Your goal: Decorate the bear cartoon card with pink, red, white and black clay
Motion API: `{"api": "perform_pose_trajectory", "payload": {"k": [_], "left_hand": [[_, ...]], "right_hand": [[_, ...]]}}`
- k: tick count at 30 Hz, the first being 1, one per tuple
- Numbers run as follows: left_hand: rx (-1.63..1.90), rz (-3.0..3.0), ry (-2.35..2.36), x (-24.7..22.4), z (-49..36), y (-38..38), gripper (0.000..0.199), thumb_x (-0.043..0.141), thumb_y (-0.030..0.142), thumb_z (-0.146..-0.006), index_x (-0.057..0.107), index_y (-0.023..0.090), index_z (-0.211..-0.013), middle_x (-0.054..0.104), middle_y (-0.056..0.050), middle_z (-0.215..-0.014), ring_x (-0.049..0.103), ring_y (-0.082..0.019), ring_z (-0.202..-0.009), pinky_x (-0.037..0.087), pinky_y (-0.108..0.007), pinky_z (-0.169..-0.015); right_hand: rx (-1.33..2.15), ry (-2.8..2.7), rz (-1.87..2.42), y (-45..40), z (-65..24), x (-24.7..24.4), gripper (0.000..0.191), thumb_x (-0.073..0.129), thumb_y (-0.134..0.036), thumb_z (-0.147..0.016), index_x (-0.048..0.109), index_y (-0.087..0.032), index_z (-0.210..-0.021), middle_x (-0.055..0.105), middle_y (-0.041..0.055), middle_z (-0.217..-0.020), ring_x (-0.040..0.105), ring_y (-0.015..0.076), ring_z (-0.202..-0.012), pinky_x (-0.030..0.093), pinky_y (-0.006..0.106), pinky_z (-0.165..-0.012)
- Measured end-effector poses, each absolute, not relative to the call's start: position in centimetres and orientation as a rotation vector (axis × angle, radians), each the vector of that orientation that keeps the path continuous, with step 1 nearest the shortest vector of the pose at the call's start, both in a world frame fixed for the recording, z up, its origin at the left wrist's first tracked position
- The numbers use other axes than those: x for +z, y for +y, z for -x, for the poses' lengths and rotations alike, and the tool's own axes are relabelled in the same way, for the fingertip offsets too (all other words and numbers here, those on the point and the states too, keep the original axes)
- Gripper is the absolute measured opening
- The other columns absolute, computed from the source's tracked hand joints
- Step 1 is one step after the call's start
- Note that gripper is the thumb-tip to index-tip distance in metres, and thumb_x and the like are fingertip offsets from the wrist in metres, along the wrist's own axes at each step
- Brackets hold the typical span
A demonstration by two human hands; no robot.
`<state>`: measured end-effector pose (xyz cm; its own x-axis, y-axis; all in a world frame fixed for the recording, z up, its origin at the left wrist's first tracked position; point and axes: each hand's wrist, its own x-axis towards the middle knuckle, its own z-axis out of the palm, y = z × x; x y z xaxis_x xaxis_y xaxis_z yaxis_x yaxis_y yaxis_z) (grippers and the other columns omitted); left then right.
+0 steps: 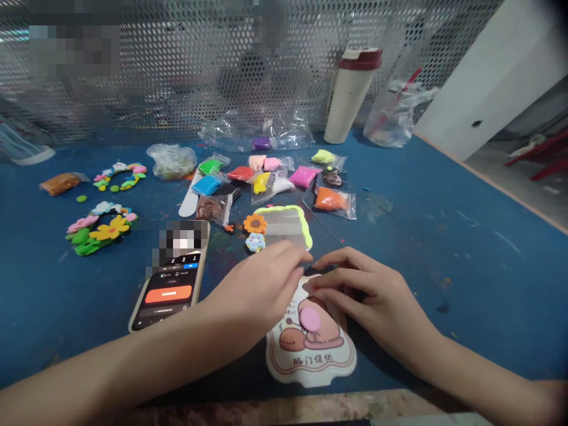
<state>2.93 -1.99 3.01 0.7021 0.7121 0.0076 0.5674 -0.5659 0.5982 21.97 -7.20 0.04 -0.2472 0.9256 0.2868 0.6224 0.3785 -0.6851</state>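
Note:
A white wavy-edged board (310,374) printed with a cartoon pig lies near the front edge of the table. On the picture sits a flat round piece of pink clay (309,319). My left hand (270,281) is over the board's upper left, its fingers curled inward and closed; whatever is in them is hidden. From the other side my right hand (373,287) reaches over the upper edge, thumb and fingertips drawn together low on the board. Anything between those fingertips is too small or covered to make out.
A phone (171,284) lies at the left. Behind the board are a yellow-green-edged frame (306,228) with clay flowers and several clay packets (304,176). Flower-decorated rings (104,228) lie far left. A tumbler (352,97) and plastic bag (390,121) stand near the mesh panel (177,65).

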Motion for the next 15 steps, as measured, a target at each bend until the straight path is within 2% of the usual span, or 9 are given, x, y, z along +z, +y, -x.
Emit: {"api": "perform_pose_trajectory", "payload": {"k": [3, 8, 11, 15], "left_hand": [[0.420, -2.218, 1.061, 3.7, -3.0, -2.2, 0.017, 0.046, 0.019, -0.091, 0.063, 0.018, -0.097, 0.065, -0.002, -0.096, 0.059, -0.016, -0.089, 0.044, -0.028, -0.077], [0.341, -1.705, 0.919, 4.7, -3.3, -2.3, 0.013, 0.060, 0.023, -0.083, 0.069, 0.018, -0.075, 0.064, 0.004, -0.073, 0.057, -0.011, -0.069, 0.043, -0.023, -0.066], [0.301, -1.367, 0.878, 4.8, -3.4, -2.4, 0.014, 0.064, 0.029, -0.081, 0.071, 0.017, -0.076, 0.065, 0.003, -0.070, 0.055, -0.009, -0.063, 0.042, -0.020, -0.060], [0.273, -1.156, 0.887, 4.8, -3.5, -2.5, 0.018, 0.075, 0.031, -0.070, 0.072, 0.015, -0.077, 0.064, 0.002, -0.065, 0.053, -0.008, -0.056, 0.041, -0.018, -0.052]], "right_hand": [[0.438, -1.929, 1.307, -7.6, -22.3, 0.7, 0.016, 0.061, -0.016, -0.086, 0.074, -0.026, -0.088, 0.066, 0.0045, -0.100, 0.066, 0.0168, -0.087, 0.055, 0.029, -0.071], [0.283, -1.859, 1.243, -8.3, -22.3, 2.0, 0.017, 0.065, -0.015, -0.084, 0.074, -0.027, -0.092, 0.065, 0.0051, -0.104, 0.064, 0.0144, -0.076, 0.051, 0.026, -0.057], [0.298, -1.851, 1.206, -8.3, -22.0, 2.2, 0.019, 0.066, -0.013, -0.083, 0.073, -0.028, -0.093, 0.064, 0.0041, -0.105, 0.060, 0.0117, -0.069, 0.051, 0.026, -0.059], [0.326, -1.851, 1.171, -8.3, -22.0, 2.1, 0.019, 0.065, -0.012, -0.083, 0.073, -0.028, -0.090, 0.064, 0.0033, -0.106, 0.059, 0.0107, -0.068, 0.050, 0.026, -0.058]]}}
